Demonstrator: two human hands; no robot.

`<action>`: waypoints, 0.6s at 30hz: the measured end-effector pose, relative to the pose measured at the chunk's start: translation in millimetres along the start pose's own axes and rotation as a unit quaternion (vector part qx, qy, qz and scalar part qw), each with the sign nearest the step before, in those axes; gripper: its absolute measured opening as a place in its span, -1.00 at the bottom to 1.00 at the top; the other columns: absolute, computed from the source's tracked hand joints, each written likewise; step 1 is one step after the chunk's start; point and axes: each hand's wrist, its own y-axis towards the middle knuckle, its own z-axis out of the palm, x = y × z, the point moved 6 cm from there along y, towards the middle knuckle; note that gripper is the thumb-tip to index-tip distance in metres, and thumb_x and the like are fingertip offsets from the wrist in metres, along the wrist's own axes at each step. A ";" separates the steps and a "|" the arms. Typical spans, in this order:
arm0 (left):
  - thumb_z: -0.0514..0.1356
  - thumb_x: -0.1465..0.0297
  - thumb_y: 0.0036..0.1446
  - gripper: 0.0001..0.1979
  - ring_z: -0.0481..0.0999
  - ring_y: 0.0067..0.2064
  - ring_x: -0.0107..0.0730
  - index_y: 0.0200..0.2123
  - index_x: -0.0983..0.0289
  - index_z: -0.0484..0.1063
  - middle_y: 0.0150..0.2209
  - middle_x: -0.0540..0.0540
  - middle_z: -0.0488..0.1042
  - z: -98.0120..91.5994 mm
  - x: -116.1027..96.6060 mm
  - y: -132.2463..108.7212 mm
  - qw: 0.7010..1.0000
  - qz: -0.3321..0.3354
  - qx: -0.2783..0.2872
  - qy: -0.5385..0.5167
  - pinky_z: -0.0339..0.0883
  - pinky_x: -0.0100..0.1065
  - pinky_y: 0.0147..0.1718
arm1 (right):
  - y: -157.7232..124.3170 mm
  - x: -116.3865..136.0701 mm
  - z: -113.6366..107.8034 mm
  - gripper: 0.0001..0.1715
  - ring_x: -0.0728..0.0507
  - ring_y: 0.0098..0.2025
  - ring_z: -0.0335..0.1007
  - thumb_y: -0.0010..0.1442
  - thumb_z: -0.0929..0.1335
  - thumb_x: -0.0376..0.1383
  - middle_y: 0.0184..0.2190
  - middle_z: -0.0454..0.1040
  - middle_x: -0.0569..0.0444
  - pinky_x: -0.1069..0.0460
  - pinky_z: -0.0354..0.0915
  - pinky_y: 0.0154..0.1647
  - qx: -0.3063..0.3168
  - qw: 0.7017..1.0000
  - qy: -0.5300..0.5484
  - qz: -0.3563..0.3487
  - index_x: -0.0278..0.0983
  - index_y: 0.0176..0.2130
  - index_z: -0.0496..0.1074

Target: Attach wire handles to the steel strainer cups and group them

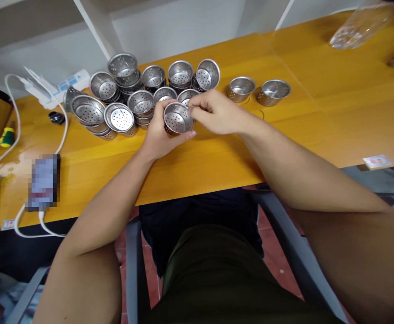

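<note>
While the left hand (pixel 158 135) is cupping a perforated strainer cup (pixel 176 119) just above the surface (pixel 217 157), its grip clamped around the cup's wall, the right hand (pixel 217 112) is pinching the rim, fingertips together. A cluster of cups (pixel 141 102) is sitting just beyond the grip, and two lone cups (pixel 240 87) are standing farther right.

No writing could be read anywhere. The blue label on the white power strip (pixel 69 83) was too small and blurred. The phone (pixel 43 181) screen on the desk (pixel 318 126) was pixelated. The small card (pixel 377 161) at the desk's edge showed only a reddish smudge.
</note>
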 end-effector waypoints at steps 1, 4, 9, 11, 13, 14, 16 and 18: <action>0.61 -0.40 0.21 0.12 0.74 0.36 0.16 0.53 0.05 0.28 0.34 0.25 0.59 0.0 0.0 0.0 1.000 -0.002 -0.001 0.002 0.66 0.24 0.49 | 0.0 -0.2 0.6 -0.38 -0.16 -0.33 0.06 0.62 0.49 -0.12 -0.48 0.17 0.15 -0.11 0.08 -0.29 -0.003 1.000 0.000 0.001 -0.15 -0.41 0.20; 0.60 -0.43 0.18 0.13 0.75 0.37 0.16 0.51 0.04 0.30 0.35 0.24 0.59 -0.7 -1.8 0.1 1.000 0.003 -0.011 -0.001 0.67 0.21 0.49 | 0.3 0.4 3.1 -0.41 -0.15 -0.34 0.04 0.60 0.48 -0.22 -0.48 0.12 0.16 -0.11 0.08 -0.28 -0.016 1.000 -0.005 0.004 -0.15 -0.41 0.19; 0.64 -0.44 0.11 0.18 0.74 0.40 0.20 0.52 0.04 0.32 0.34 0.23 0.60 -2.4 -5.5 1.0 1.000 -0.005 -0.013 -0.002 0.64 0.24 0.52 | 0.5 3.3 7.1 -0.41 -0.17 -0.33 0.06 0.60 0.47 -0.28 -0.47 0.13 0.15 -0.12 0.11 -0.27 -0.042 0.999 -0.006 0.016 -0.14 -0.42 0.18; 0.63 -0.43 0.15 0.15 0.75 0.38 0.17 0.52 0.04 0.32 0.34 0.23 0.60 -2.9 -8.3 1.2 1.000 -0.002 -0.009 -0.009 0.66 0.22 0.51 | 0.5 4.4 7.7 -0.40 -0.17 -0.34 0.04 0.59 0.47 -0.29 -0.46 0.12 0.15 -0.12 0.12 -0.26 -0.049 0.999 -0.004 0.011 -0.14 -0.43 0.17; 0.58 -0.42 0.24 0.09 0.76 0.36 0.14 0.53 0.04 0.31 0.35 0.23 0.60 -2.8 -10.9 1.0 1.000 0.005 -0.001 -0.018 0.66 0.20 0.50 | 0.5 4.0 7.8 -0.36 -0.16 -0.34 0.02 0.59 0.48 -0.26 -0.46 0.11 0.15 -0.12 0.12 -0.27 -0.049 0.999 0.001 0.006 -0.14 -0.44 0.15; 0.56 -0.41 0.28 0.06 0.76 0.36 0.13 0.53 0.03 0.30 0.35 0.23 0.60 -2.5 -11.8 0.7 1.000 0.009 0.002 -0.021 0.67 0.19 0.49 | 0.4 3.1 7.5 -0.34 -0.15 -0.35 0.02 0.60 0.49 -0.24 -0.47 0.11 0.15 -0.12 0.13 -0.27 -0.047 0.999 0.005 0.005 -0.15 -0.44 0.14; 0.52 -0.39 0.34 0.02 0.75 0.37 0.12 0.55 0.02 0.29 0.37 0.24 0.59 -2.0 -11.7 0.0 1.000 0.012 0.006 -0.024 0.67 0.18 0.49 | -0.6 0.7 4.9 -0.32 -0.15 -0.35 0.05 0.62 0.52 -0.14 -0.47 0.14 0.15 -0.12 0.17 -0.27 -0.045 0.999 0.019 0.006 -0.15 -0.43 0.17; 0.51 -0.37 0.37 -0.01 0.74 0.39 0.11 0.56 0.02 0.28 0.39 0.25 0.59 -1.8 -8.9 -0.7 1.000 0.009 0.002 -0.024 0.67 0.17 0.49 | -2.9 -0.5 -1.3 -0.37 -0.16 -0.34 0.13 0.62 0.57 -0.02 -0.44 0.23 0.15 -0.11 0.23 -0.27 -0.051 0.998 0.045 0.005 -0.15 -0.37 0.30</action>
